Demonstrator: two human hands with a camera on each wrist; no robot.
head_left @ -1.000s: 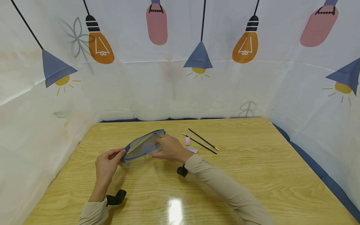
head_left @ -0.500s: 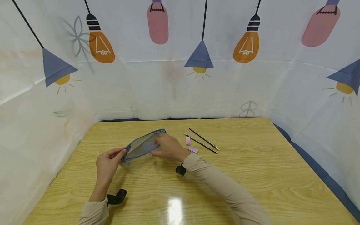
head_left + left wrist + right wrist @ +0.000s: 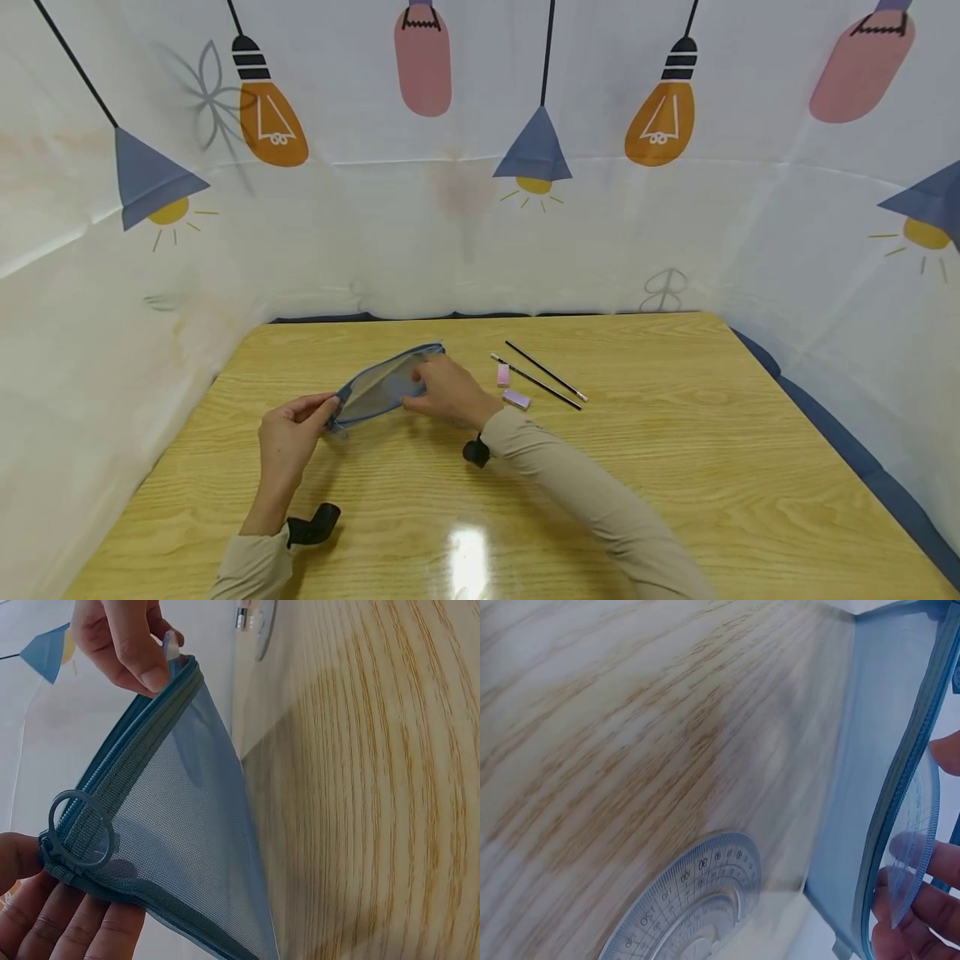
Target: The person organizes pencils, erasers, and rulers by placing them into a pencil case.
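Note:
A blue mesh zip pouch (image 3: 378, 392) is held up over the table, its mouth spread wide. My left hand (image 3: 287, 442) pinches its near corner, beside the zipper's pull ring (image 3: 111, 841) in the left wrist view. My right hand (image 3: 453, 393) is at the far end of the mouth. In the right wrist view its fingers and thumb grip a clear protractor (image 3: 921, 832), partly inside the opening. Another clear protractor (image 3: 681, 892) lies flat on the table there.
Right of the pouch, two dark pencils (image 3: 545, 370) (image 3: 536, 382) lie on the wooden table (image 3: 675, 467). Close to them are a pink eraser (image 3: 503, 375) and a lilac eraser (image 3: 517, 400). A white printed curtain (image 3: 405, 233) surrounds the table's back and sides.
My right wrist has shifted slightly left, toward the pouch. The left hand keeps its hold on the corner, and the pouch stays spread.

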